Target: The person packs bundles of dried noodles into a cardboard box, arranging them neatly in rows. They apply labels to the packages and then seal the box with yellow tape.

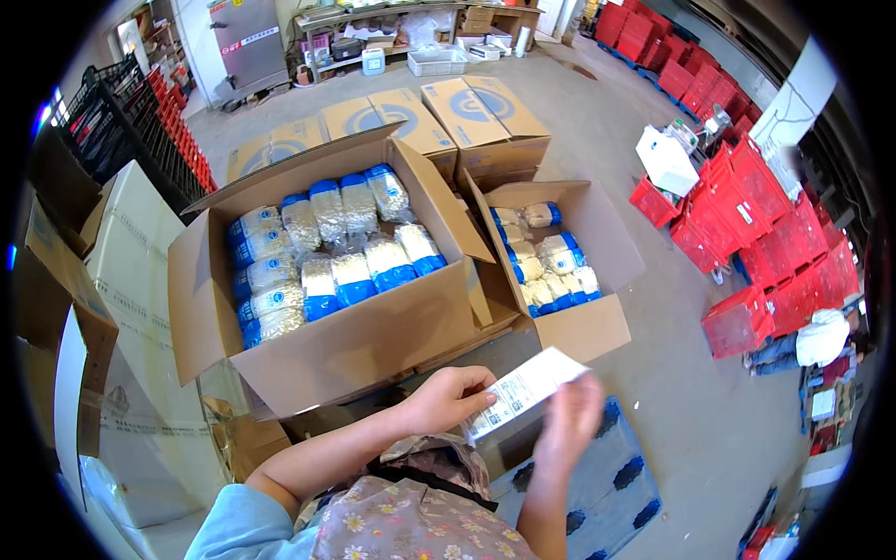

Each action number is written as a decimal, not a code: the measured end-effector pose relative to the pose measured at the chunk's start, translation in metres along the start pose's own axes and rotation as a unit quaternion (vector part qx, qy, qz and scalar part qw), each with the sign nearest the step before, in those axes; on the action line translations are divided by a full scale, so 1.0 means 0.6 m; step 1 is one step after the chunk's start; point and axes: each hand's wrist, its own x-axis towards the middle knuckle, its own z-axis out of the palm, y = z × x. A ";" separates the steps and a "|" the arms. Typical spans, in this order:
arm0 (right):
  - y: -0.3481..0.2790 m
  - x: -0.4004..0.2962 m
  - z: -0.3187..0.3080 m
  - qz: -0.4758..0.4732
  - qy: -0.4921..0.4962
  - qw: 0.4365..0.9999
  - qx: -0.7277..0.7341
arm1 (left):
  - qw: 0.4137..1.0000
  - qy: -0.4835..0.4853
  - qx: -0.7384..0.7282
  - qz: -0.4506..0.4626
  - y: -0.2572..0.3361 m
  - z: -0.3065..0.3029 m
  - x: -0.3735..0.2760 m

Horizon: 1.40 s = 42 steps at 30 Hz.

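Note:
A white strip of printed labels (525, 388), bearing small writing and codes, is stretched between my hands. My left hand (451, 399) pinches its left part between thumb and fingers. At the strip's upper right end is my right hand (577, 409), blurred, with its fingers against the paper. Before me stands a large open cardboard box (364, 357) holding several bagged bundles of pale enoki-like mushrooms (311, 217) in blue and clear film. To its right, a smaller open carton (581, 336) contains similar blue-and-clear bags (560, 252).
Closed cartons (486, 112) stand behind the large box. A blue plastic pallet (609, 483) lies on the floor at lower right. Red crates (749, 238) are stacked on the right, near another person (822, 339). White wrapped boxes (140, 280) and black crates (105, 112) line the left.

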 end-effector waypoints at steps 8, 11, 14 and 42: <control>-0.110 0.041 0.053 -0.165 -0.403 0.804 -0.406 | 0.933 -0.148 0.256 0.207 0.068 -0.137 -0.007; -0.094 0.067 0.071 -0.108 -0.539 0.714 -0.433 | 0.923 -0.215 0.210 0.238 0.065 -0.187 0.007; -0.088 0.054 0.110 -0.114 -0.448 0.792 -0.398 | 0.916 -0.269 0.123 0.270 0.048 -0.220 0.024; 0.043 0.029 0.341 0.264 -0.503 0.814 -0.123 | 0.701 0.394 0.593 -0.037 0.002 -0.345 -0.132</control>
